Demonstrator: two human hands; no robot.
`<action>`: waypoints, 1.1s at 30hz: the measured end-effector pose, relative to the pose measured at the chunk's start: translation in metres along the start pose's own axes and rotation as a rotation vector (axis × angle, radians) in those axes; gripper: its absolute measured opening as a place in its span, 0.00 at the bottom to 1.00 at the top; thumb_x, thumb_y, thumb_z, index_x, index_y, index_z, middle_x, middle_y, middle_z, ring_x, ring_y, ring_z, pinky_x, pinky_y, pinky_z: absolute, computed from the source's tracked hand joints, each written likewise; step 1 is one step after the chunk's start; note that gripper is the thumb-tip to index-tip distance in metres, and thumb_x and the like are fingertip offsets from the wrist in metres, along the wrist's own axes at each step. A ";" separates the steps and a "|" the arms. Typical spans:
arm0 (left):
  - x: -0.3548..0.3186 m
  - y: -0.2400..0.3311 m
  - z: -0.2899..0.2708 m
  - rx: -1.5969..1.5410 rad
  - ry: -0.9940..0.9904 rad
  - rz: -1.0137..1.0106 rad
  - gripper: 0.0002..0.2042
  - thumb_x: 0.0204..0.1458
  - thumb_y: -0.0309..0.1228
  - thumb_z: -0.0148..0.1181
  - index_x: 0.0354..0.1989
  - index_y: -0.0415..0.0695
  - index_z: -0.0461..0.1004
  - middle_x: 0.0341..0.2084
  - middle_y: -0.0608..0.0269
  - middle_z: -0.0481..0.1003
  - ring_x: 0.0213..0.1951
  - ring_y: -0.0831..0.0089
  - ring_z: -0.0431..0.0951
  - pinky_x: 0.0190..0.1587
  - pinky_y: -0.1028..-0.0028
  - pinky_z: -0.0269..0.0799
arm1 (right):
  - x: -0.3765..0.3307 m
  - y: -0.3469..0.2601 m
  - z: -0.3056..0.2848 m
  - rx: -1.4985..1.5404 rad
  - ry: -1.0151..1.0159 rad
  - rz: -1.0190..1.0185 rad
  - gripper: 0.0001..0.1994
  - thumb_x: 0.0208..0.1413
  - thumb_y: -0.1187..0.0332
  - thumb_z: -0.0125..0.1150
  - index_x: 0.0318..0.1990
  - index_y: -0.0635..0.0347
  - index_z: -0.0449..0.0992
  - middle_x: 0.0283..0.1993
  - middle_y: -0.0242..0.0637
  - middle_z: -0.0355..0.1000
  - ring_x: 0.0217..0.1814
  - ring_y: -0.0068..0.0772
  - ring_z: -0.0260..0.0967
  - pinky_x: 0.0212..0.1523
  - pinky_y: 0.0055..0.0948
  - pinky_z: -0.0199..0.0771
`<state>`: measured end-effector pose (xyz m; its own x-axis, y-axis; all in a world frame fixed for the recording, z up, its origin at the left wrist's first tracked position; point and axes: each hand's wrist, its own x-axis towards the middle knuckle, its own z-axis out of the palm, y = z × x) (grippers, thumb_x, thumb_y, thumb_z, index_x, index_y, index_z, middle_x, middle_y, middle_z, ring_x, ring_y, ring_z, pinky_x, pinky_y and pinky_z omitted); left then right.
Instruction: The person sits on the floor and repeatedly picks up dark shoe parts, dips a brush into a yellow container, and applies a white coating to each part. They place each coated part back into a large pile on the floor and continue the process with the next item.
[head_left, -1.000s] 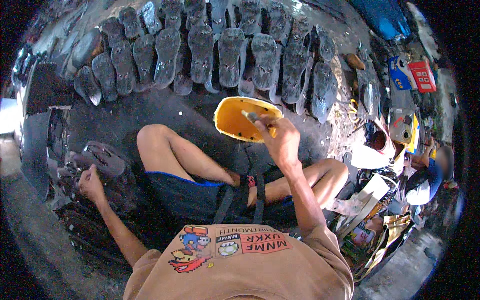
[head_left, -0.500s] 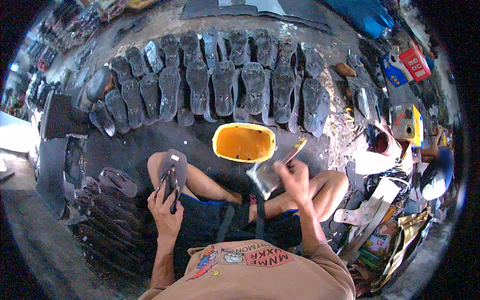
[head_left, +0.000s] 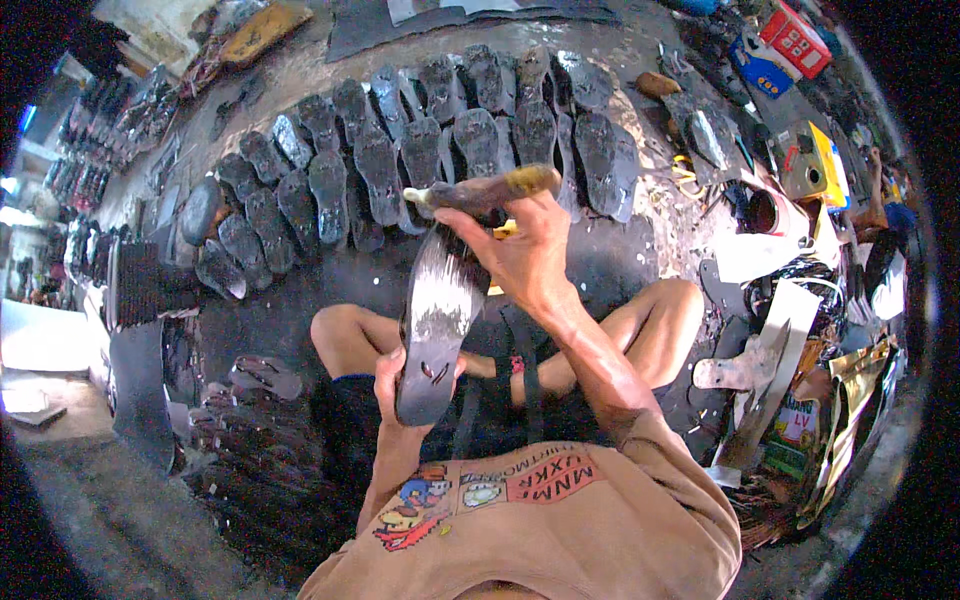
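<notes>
A dark flip-flop (head_left: 443, 285) is held sole up in front of me, its near end gripped by my left hand (head_left: 388, 385), fingers wrapped round both edges. Wet-looking, shiny streaks cover the middle of the sole; the near part is dull, with a small slit-like mark. In my right hand (head_left: 535, 250) is a brush (head_left: 490, 190) with a dark, yellow-stained body, lying crosswise at the sole's far end. Whether its bristles touch the sole I cannot tell. Behind my right hand, a yellow container (head_left: 497, 290) is mostly hidden.
Rows of dark soles (head_left: 375, 155) lie across the floor ahead. A pile of flip-flops (head_left: 260, 430) is at my left. On the right are boxes (head_left: 815, 165), pale strips (head_left: 765, 370) and scraps. A person's arm (head_left: 875, 200) shows at the far right.
The flip-flop has come from my left knee to the middle and turned sole up. My right hand has moved up and left with the brush, onto the sole's far end. The view has shifted.
</notes>
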<state>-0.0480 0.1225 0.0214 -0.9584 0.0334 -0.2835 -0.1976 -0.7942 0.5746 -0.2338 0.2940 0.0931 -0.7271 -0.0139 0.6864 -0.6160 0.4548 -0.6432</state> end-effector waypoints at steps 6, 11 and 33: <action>0.011 0.009 0.015 -0.109 -0.094 0.042 0.24 0.60 0.53 0.53 0.50 0.44 0.74 0.43 0.58 0.81 0.47 0.61 0.78 0.45 0.61 0.75 | -0.037 -0.037 -0.041 0.154 -0.191 -0.062 0.11 0.49 0.68 0.81 0.36 0.62 0.86 0.29 0.40 0.81 0.30 0.32 0.79 0.35 0.32 0.77; 0.009 -0.003 -0.035 0.512 -0.122 0.202 0.27 0.59 0.54 0.52 0.54 0.44 0.72 0.48 0.56 0.78 0.45 0.62 0.73 0.41 0.60 0.70 | 0.002 -0.015 -0.051 0.288 0.029 0.365 0.09 0.52 0.66 0.80 0.34 0.61 0.86 0.31 0.30 0.83 0.33 0.19 0.76 0.36 0.27 0.76; 0.077 0.016 0.027 0.842 0.027 0.294 0.28 0.69 0.49 0.50 0.72 0.47 0.64 0.59 0.58 0.75 0.57 0.65 0.78 0.62 0.61 0.75 | -0.077 -0.096 -0.057 0.612 -0.588 0.004 0.11 0.52 0.71 0.75 0.42 0.63 0.84 0.51 0.40 0.80 0.56 0.36 0.77 0.61 0.41 0.74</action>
<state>-0.1304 0.1292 0.0298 -0.9912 -0.1238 -0.0477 -0.0406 -0.0592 0.9974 -0.1011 0.3018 0.1212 -0.6647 -0.5508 0.5048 -0.5457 -0.1035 -0.8315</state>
